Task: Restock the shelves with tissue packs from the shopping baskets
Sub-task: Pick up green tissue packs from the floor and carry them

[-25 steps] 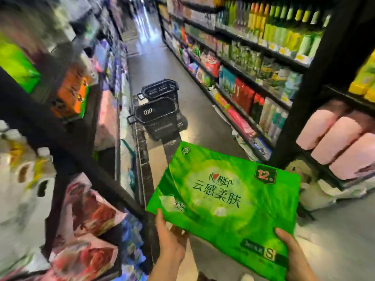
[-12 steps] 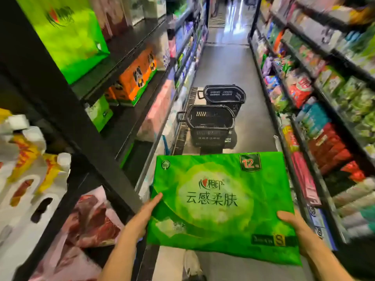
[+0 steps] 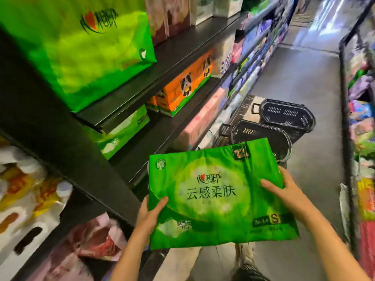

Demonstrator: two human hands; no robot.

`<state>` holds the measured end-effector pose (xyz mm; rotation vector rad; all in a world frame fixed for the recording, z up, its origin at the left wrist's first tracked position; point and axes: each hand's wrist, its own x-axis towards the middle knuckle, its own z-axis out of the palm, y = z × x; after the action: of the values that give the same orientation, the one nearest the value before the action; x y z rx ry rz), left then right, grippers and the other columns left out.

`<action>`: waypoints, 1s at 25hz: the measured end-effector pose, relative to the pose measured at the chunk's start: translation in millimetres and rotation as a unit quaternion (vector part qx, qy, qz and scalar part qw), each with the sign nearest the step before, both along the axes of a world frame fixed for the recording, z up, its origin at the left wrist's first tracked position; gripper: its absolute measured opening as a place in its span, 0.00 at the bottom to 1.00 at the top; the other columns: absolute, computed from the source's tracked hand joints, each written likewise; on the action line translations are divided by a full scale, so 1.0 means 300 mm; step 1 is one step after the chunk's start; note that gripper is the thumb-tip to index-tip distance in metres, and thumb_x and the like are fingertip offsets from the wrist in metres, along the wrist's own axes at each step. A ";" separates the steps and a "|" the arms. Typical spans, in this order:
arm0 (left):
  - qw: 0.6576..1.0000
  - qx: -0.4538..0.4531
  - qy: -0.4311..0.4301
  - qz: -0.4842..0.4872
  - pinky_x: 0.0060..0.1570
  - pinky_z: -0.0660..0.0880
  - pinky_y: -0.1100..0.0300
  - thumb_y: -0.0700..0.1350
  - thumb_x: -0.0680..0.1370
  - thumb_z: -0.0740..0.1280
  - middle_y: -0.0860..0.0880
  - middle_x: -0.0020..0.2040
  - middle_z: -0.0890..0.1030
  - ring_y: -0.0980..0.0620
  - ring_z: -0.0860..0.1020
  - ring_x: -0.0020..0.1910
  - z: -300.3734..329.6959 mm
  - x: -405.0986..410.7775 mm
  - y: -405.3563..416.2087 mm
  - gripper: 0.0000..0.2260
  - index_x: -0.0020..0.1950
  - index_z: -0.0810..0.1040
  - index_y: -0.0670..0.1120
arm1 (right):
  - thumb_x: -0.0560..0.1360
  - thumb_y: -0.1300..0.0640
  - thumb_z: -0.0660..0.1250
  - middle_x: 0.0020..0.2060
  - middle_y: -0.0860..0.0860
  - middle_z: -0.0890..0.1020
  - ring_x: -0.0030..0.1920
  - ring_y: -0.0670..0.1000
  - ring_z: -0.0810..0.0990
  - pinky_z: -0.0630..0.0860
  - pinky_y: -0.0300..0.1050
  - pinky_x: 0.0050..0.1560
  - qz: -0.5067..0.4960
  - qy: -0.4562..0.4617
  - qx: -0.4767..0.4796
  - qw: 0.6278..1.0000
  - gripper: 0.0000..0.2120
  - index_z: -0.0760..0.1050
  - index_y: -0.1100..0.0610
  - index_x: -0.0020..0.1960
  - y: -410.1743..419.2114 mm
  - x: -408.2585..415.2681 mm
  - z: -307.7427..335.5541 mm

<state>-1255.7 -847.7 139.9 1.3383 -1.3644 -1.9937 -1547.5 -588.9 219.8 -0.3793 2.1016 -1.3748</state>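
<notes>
- The black shelf (image 3: pixel 172 126) on the left has bare board beside a matching green pack (image 3: pixel 119 134); that looks the fitting slot.
- The green tissue pack (image 3: pixel 215 195) is held flat in the air before the shelving, near two black baskets (image 3: pixel 269 136).
- Left hand (image 3: pixel 150 213) grips its left edge, thumb on top; right hand (image 3: pixel 288 191) holds the right edge, fingers spread. Best to slide it in level.

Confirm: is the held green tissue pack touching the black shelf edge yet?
Apart. Head view shows green tissue pack gripped by left hand and right hand, clear of black shelf edge.
</notes>
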 end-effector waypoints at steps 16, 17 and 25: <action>0.921 -0.065 -0.181 0.338 0.55 0.80 0.41 0.65 0.49 0.83 0.47 0.55 0.83 0.42 0.83 0.53 -0.032 -0.388 0.112 0.50 0.65 0.71 0.47 | 0.54 0.29 0.79 0.59 0.45 0.81 0.58 0.45 0.82 0.78 0.56 0.63 0.368 0.026 -0.063 0.927 0.48 0.65 0.40 0.68 -0.738 -0.733 -0.212; 0.921 -0.051 -0.177 0.343 0.56 0.79 0.42 0.63 0.50 0.84 0.46 0.57 0.83 0.43 0.83 0.53 -0.062 -0.401 0.128 0.50 0.67 0.71 0.46 | 0.55 0.28 0.78 0.60 0.45 0.80 0.59 0.47 0.81 0.77 0.57 0.64 0.383 0.037 -0.048 0.922 0.48 0.63 0.38 0.69 -0.752 -0.734 -0.259; 0.888 0.015 -0.210 0.408 0.61 0.76 0.43 0.50 0.61 0.82 0.44 0.62 0.79 0.44 0.79 0.57 -0.432 -0.512 0.129 0.38 0.66 0.69 0.47 | 0.62 0.34 0.75 0.58 0.51 0.73 0.63 0.56 0.72 0.69 0.56 0.67 0.431 0.142 0.028 0.891 0.46 0.66 0.51 0.74 -0.919 -0.719 -0.714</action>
<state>-1409.1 -809.1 10.2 2.0027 -0.6895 -1.1934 -1763.3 -864.5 5.7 -1.3610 1.7855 -0.7421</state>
